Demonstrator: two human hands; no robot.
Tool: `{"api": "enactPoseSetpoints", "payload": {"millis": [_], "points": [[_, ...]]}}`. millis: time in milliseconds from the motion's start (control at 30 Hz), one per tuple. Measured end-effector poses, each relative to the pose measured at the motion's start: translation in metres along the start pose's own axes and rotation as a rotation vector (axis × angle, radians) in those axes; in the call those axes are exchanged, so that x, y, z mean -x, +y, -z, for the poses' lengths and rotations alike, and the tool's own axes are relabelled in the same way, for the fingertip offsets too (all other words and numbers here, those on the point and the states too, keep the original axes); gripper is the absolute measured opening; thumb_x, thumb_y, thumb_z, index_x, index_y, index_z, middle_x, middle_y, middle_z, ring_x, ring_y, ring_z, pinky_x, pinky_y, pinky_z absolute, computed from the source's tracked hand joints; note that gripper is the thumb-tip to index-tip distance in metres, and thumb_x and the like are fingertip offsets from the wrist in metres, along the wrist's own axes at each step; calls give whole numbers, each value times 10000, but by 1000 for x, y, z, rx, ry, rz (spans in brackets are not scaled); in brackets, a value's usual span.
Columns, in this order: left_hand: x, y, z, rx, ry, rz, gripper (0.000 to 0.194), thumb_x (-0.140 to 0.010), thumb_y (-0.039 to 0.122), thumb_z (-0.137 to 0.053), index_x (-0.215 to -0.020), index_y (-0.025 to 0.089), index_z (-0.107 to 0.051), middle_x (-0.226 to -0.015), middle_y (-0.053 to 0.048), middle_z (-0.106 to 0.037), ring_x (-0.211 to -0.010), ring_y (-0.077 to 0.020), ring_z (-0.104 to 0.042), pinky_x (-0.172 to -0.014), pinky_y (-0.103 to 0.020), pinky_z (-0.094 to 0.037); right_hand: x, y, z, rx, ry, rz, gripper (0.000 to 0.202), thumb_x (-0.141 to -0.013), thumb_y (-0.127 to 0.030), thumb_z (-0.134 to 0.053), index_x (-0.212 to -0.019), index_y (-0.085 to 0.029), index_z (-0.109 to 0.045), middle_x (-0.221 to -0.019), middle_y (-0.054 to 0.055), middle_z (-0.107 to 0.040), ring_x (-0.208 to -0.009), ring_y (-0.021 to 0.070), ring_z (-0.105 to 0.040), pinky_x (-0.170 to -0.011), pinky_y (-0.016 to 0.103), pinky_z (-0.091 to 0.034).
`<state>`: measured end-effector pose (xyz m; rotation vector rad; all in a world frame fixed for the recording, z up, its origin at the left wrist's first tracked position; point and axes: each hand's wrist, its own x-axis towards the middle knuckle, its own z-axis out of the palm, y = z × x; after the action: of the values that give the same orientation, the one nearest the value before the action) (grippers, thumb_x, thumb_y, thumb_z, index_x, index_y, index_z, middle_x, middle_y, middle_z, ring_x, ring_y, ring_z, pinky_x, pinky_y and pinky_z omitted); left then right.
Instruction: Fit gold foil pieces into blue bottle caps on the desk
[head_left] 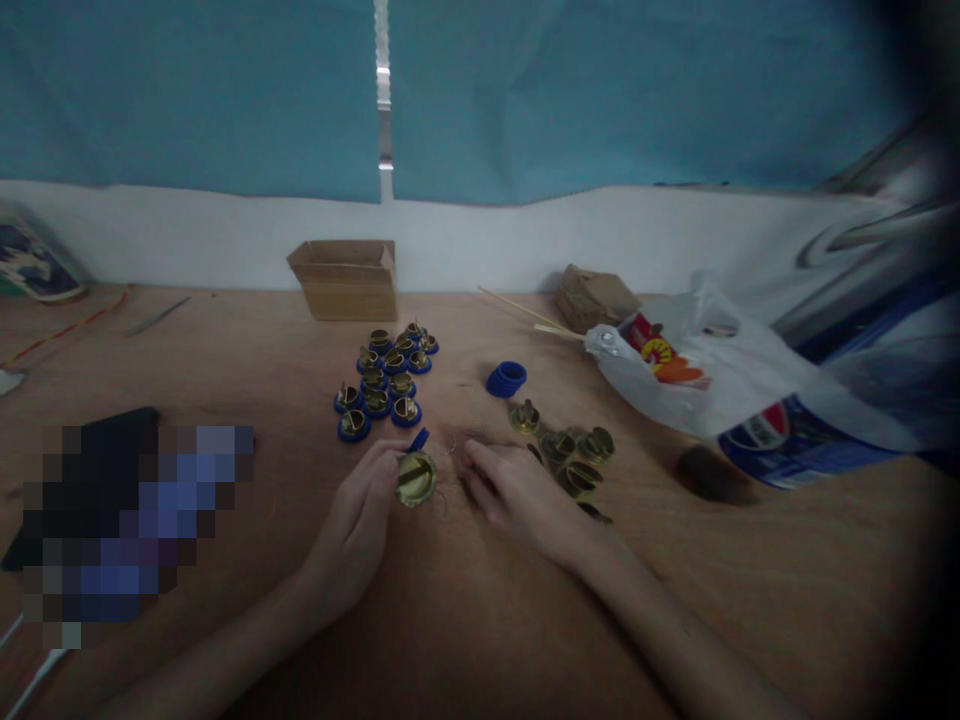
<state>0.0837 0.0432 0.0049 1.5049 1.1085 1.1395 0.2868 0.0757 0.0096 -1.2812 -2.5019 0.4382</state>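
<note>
Between the thumb and fingers of my left hand is a round brass-coloured part, its face toward me, with a bit of blue at its upper edge. My right hand is just to the right, fingertips pressed together over the wooden table near some thin curved strands; whatever it pinches is too small to tell. Beyond my left hand stand several brass parts with blue rings. A small stack of blue rings lies beyond my right hand, and several brass parts without rings lie beside it.
An open cardboard box and a crumpled brown packet stand at the back. Thin sticks lie near a white plastic bag and a blue Pepsi package on the right. A blurred-out object lies at left.
</note>
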Motion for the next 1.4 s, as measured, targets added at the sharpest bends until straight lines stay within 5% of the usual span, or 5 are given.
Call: {"api": "enactPoseSetpoints", "payload": {"millis": [767, 1400], "points": [[-1, -1, 1, -8, 3, -12, 345, -1003, 373, -294, -1048, 177, -574, -957, -51, -616, -918, -198, -578, -833, -292, -432, 1, -1, -6, 48, 50, -58, 123, -880, -97, -451, -791, -179, -470, -721, 34, -577, -640, 156, -526, -602, 275, -323], [-1, 0, 0, 9, -24, 1, 323, -1011, 348, -287, -1026, 180, -562, -923, -24, -583, -884, -171, -554, -823, -275, -416, 1, -3, 2, 12, -34, -56, 134, -824, -66, -496, -753, -175, -466, -677, 18, -562, -605, 136, -503, -576, 253, -309]]}}
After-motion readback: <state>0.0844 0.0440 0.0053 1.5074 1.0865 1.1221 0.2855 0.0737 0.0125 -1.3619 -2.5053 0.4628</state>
